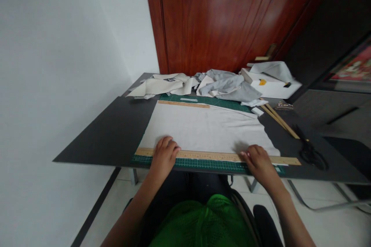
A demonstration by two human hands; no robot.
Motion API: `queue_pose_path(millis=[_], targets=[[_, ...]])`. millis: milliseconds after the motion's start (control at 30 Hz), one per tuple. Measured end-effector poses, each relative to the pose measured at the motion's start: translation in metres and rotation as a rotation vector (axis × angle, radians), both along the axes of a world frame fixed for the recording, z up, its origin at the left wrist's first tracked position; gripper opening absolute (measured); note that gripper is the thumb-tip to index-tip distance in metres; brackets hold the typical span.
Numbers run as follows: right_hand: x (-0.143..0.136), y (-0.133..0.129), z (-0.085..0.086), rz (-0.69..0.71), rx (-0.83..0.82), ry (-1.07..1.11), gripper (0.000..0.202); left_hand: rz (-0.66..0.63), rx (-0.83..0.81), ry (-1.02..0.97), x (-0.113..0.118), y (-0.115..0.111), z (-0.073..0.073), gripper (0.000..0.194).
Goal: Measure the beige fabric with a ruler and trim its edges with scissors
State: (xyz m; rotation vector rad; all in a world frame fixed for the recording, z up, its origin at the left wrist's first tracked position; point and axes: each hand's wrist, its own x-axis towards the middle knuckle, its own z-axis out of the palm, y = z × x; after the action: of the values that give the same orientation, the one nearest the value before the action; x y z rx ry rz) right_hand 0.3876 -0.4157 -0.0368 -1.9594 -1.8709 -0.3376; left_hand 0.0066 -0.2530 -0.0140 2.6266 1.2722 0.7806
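Note:
A light grey-white cloth [199,129] lies spread over a green cutting mat [208,164] on the dark table. Along the cloth's near edge runs a long wooden ruler [208,156]. My left hand [165,154] has its curled fingers on the ruler toward its left end. Toward the right end, my right hand [257,161] rests on the same ruler with bent fingers and the thumb against its edge. A shorter wooden ruler [185,104] lies across the cloth's far edge.
Cream fabric pieces [168,85] and grey fabric [228,85] are heaped along the table's back, beside a white box [275,85]. Wooden strips [279,119] and black scissors [311,154] lie at the right. A white wall [72,65] borders the left.

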Motion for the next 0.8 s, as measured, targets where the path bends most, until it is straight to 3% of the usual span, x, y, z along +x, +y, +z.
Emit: queue_pose_path(millis=[167, 467, 800], targets=[[-0.024, 0.009, 0.001, -0.032, -0.047, -0.037, 0.032, -0.018, -0.019, -0.014, 0.001, 0.004, 0.002, 0.019], [-0.030, 0.007, 0.008, -0.080, -0.047, -0.029, 0.032, -0.033, -0.003, 0.002, 0.003, 0.003, 0.006, 0.022], [-0.033, -0.004, 0.000, -0.163, 0.001, 0.019, 0.027, -0.066, 0.044, 0.012, 0.001, 0.008, 0.004, 0.023]])
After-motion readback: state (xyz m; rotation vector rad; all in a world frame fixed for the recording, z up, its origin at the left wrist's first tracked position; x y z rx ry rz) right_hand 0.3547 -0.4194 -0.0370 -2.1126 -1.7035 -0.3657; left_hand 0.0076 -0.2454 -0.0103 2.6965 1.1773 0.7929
